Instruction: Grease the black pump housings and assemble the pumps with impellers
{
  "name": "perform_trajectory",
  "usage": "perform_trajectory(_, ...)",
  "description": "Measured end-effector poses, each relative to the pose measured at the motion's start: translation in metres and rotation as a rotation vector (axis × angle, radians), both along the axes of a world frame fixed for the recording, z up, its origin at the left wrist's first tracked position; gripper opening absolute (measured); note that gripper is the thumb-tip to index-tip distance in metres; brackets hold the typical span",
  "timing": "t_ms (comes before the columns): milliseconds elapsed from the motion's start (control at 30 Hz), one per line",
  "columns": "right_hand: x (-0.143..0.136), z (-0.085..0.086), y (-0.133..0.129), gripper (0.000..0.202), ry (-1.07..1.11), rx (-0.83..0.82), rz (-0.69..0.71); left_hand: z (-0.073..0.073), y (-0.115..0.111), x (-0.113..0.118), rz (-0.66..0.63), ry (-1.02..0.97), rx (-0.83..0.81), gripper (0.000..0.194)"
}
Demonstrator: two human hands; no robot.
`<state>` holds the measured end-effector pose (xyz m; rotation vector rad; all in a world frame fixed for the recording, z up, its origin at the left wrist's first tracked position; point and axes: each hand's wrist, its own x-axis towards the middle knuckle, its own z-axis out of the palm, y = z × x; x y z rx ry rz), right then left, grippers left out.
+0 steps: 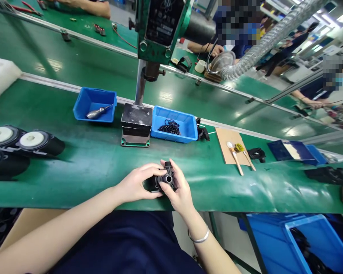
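Left hand (133, 183) and right hand (183, 192) both grip the black housing (164, 178) — nearside of the black block (136, 116), stub (167, 164) pointing away.

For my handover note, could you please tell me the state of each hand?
Left hand: closed around one side of the black part.
Right hand: closed on the same part from the opposite side.

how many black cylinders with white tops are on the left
3: the rightmost cylinder, the upper-left cylinder beside it, and the lower-left cylinder, cut off by the picture's left edge. More may be out of view.
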<state>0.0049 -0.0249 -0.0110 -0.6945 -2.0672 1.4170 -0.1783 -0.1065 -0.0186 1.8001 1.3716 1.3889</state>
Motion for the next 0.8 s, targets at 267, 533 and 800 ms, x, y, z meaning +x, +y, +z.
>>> perform_trajectory(267,0.0,-0.002,0.001,0.069,0.003,-0.035,0.018,0.0,-0.001,0.0,-0.007,-0.018,0.003,0.055)
perform_trajectory(533,0.0,-0.003,0.006,0.069,-0.019,-0.015,0.023,0.002,0.0,-0.001,-0.008,0.014,0.013,0.054)
perform_trajectory(800,0.003,0.033,-0.013,0.085,-0.332,0.346,-0.164,-0.018,-0.006,0.04,0.28,0.275,0.041,0.061)
